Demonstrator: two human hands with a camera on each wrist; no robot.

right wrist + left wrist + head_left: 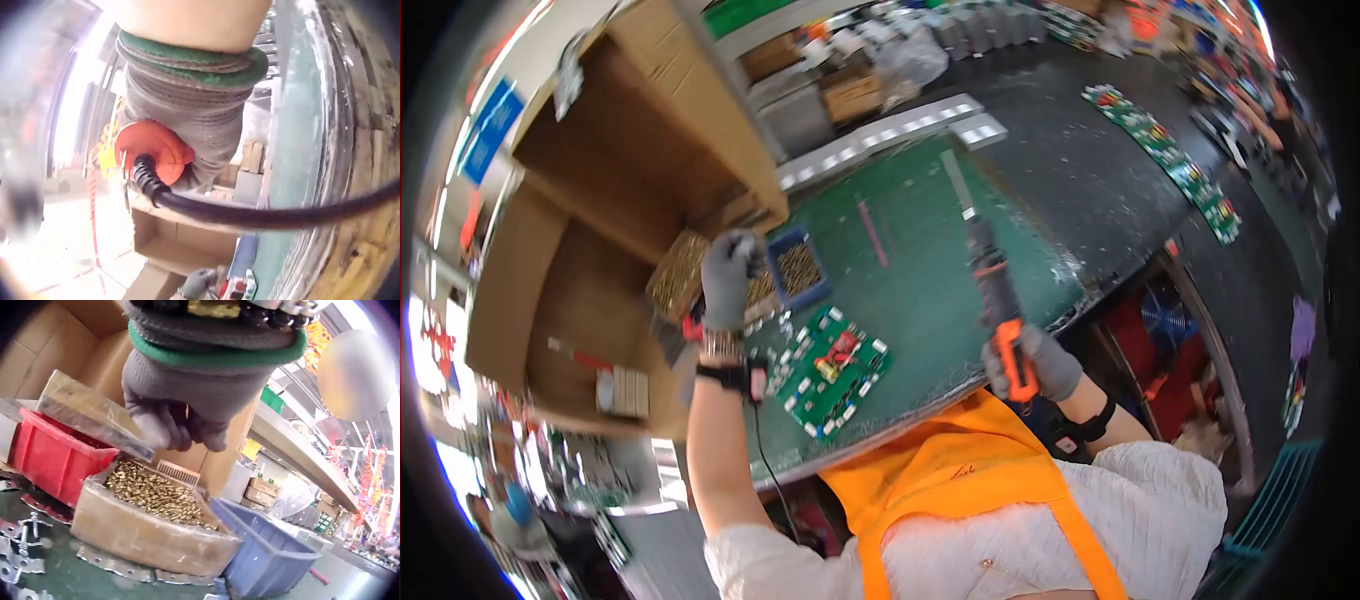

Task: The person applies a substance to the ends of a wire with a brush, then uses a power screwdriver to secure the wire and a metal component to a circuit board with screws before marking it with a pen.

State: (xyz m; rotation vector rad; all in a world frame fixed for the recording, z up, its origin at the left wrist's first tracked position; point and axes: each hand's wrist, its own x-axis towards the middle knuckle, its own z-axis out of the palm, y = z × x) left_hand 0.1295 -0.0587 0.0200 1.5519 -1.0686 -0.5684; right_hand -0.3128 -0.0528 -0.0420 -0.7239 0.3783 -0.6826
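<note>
My gloved left hand point(730, 275) hangs over the small-parts bins, fingers bent downward. In the left wrist view it is above a cardboard tray point(150, 540) of small brass screws point(153, 494); I cannot tell whether its fingertips pinch anything. A blue bin point(805, 290) of similar small parts stands beside it. My gloved right hand point(1048, 365) grips the orange handle of a corded power screwdriver point(997, 290), its black body and long pale tip pointing away across the table. A green circuit board point(835, 375) with red and yellow parts lies between the hands, near the table's front edge.
A large open cardboard box point(615, 130) stands behind the bins at left. A red bin point(59, 456) sits beside the screw tray, with loose metal clips point(25, 550) in front. A pink stick point(872, 233) lies on the green mat point(910, 270). More boards point(1170, 160) line the far right.
</note>
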